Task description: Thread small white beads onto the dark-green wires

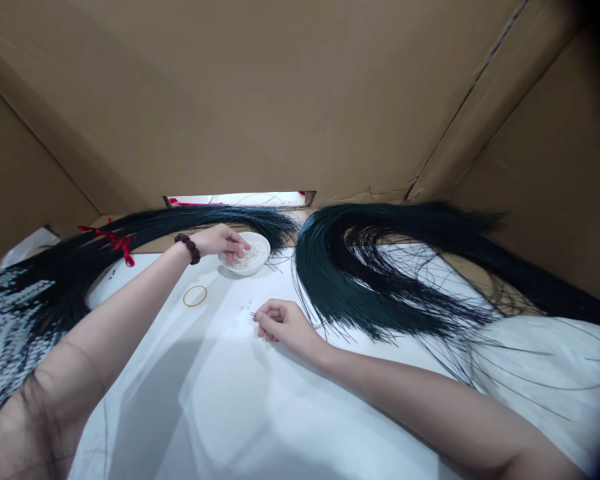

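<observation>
My left hand (225,241), with a dark beaded band at the wrist, reaches into a small white bowl (247,268) of tiny whitish beads (254,256). Its fingertips are pinched together at the beads; whatever lies between them is hidden. Lower and to the right, my right hand (283,321) is closed just above the white table. Thin dark cord ends (253,314) stick out past its thumb and fingertips. A few loose beads (246,306) lie on the table between this hand and the bowl.
A bundle of dark cords (330,280) curves at the right, near a white plastic bag (550,353). Another bundle (180,219) runs left, tied with red ribbon (113,241), with white-beaded strands (10,313). A yellow rubber band (195,305) lies on the table. Cardboard walls (260,100) surround it.
</observation>
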Demonstrator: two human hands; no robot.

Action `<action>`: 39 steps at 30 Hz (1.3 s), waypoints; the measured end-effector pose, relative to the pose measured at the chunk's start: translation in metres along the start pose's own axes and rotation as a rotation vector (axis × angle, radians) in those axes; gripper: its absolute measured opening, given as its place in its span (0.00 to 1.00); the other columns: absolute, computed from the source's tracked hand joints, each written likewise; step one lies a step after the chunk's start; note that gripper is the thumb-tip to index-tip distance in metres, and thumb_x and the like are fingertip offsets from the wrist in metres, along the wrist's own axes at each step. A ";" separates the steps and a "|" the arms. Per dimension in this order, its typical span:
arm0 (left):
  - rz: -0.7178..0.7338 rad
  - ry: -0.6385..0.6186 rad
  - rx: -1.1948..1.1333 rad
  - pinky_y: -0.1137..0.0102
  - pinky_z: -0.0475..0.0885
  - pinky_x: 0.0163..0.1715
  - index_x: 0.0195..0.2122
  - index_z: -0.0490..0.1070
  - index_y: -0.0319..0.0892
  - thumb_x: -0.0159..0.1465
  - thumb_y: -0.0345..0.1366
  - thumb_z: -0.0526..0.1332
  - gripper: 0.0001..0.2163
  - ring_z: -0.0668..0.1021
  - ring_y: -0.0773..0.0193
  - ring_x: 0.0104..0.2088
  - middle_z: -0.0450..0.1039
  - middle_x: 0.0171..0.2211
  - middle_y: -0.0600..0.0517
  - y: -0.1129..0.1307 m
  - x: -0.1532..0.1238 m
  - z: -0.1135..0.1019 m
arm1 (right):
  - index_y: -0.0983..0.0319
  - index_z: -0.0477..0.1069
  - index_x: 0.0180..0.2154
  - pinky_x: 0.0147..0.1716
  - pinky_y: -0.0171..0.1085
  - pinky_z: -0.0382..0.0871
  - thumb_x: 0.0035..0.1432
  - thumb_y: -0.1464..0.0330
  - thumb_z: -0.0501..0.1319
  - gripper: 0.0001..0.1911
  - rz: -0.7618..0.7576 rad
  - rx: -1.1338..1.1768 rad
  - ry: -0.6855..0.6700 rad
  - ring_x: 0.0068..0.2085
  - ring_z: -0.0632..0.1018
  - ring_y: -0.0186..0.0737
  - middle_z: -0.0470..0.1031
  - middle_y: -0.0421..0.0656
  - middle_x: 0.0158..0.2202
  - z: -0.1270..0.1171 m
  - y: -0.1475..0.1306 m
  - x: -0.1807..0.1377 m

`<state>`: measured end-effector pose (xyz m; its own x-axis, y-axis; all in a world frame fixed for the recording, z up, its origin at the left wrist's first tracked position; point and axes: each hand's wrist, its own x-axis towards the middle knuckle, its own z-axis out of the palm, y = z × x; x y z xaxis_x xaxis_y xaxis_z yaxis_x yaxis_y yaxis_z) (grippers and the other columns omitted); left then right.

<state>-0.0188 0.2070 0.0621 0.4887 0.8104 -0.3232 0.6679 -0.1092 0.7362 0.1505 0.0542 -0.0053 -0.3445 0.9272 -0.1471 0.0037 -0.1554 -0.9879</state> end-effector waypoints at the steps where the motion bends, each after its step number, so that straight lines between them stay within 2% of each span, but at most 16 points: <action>1: 0.000 0.003 0.011 0.75 0.69 0.24 0.37 0.73 0.36 0.51 0.38 0.60 0.14 0.74 0.68 0.23 0.74 0.23 0.51 0.000 0.000 0.000 | 0.66 0.65 0.25 0.19 0.27 0.59 0.48 0.71 0.54 0.05 0.000 -0.002 0.000 0.19 0.65 0.26 0.67 0.39 0.19 0.000 0.000 0.000; 7: 0.009 0.048 0.109 0.77 0.62 0.16 0.36 0.73 0.35 0.54 0.38 0.56 0.14 0.66 0.73 0.15 0.71 0.19 0.53 -0.002 0.002 0.000 | 0.66 0.65 0.25 0.19 0.28 0.59 0.48 0.70 0.55 0.05 0.011 -0.004 0.000 0.19 0.65 0.26 0.67 0.39 0.19 0.001 0.000 0.000; 13: 0.033 0.061 0.190 0.77 0.60 0.15 0.37 0.73 0.35 0.55 0.38 0.55 0.14 0.63 0.74 0.15 0.70 0.19 0.53 0.002 0.001 0.000 | 0.66 0.65 0.25 0.19 0.28 0.59 0.48 0.69 0.55 0.06 0.001 -0.001 -0.003 0.19 0.65 0.27 0.68 0.40 0.19 0.001 0.000 -0.001; 19: 0.113 0.057 0.218 0.77 0.65 0.23 0.39 0.72 0.37 0.55 0.38 0.55 0.14 0.69 0.71 0.21 0.69 0.20 0.55 0.022 -0.037 0.001 | 0.66 0.64 0.24 0.20 0.28 0.59 0.48 0.69 0.55 0.06 -0.005 0.003 -0.007 0.19 0.65 0.27 0.67 0.40 0.19 0.001 0.001 -0.001; 23: 0.140 0.146 0.359 0.77 0.65 0.23 0.37 0.73 0.40 0.56 0.37 0.54 0.12 0.72 0.68 0.23 0.72 0.22 0.54 0.019 -0.071 0.025 | 0.65 0.64 0.24 0.20 0.29 0.59 0.48 0.68 0.55 0.07 -0.012 -0.003 -0.008 0.19 0.65 0.27 0.68 0.40 0.19 0.001 0.001 -0.002; 25: 0.160 0.255 0.497 0.76 0.66 0.26 0.35 0.73 0.41 0.57 0.35 0.53 0.11 0.74 0.67 0.26 0.74 0.28 0.52 0.010 -0.080 0.045 | 0.65 0.64 0.24 0.21 0.29 0.60 0.49 0.67 0.55 0.07 -0.025 -0.015 -0.010 0.20 0.66 0.28 0.68 0.40 0.20 0.001 0.002 -0.002; 27: 0.171 0.294 0.533 0.74 0.66 0.32 0.33 0.74 0.40 0.57 0.33 0.52 0.11 0.74 0.64 0.32 0.74 0.33 0.49 -0.001 -0.083 0.064 | 0.65 0.65 0.24 0.22 0.29 0.61 0.49 0.66 0.55 0.08 -0.039 -0.031 -0.013 0.21 0.67 0.28 0.68 0.40 0.20 0.001 0.002 -0.003; 30: 0.189 0.313 0.559 0.72 0.66 0.34 0.34 0.73 0.40 0.60 0.31 0.49 0.13 0.74 0.62 0.34 0.73 0.34 0.47 -0.013 -0.078 0.085 | 0.65 0.65 0.25 0.23 0.30 0.61 0.49 0.66 0.55 0.08 -0.044 -0.042 -0.014 0.21 0.67 0.29 0.68 0.40 0.20 0.001 0.003 -0.004; 34: 0.214 0.306 0.586 0.72 0.66 0.35 0.34 0.73 0.41 0.60 0.30 0.48 0.13 0.74 0.62 0.34 0.72 0.33 0.47 -0.017 -0.070 0.096 | 0.65 0.65 0.25 0.23 0.29 0.61 0.50 0.66 0.55 0.09 -0.049 -0.034 -0.018 0.21 0.66 0.28 0.68 0.40 0.20 0.001 0.003 -0.004; 39: 0.219 0.299 0.609 0.72 0.67 0.35 0.35 0.72 0.40 0.60 0.29 0.48 0.13 0.74 0.62 0.34 0.71 0.34 0.47 -0.017 -0.069 0.097 | 0.65 0.65 0.25 0.23 0.30 0.61 0.49 0.66 0.55 0.08 -0.048 -0.031 -0.019 0.21 0.67 0.28 0.68 0.40 0.20 0.001 0.003 -0.003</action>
<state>-0.0093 0.0970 0.0139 0.5305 0.8469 0.0355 0.8099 -0.5188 0.2737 0.1501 0.0505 -0.0082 -0.3630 0.9265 -0.0991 0.0155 -0.1004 -0.9948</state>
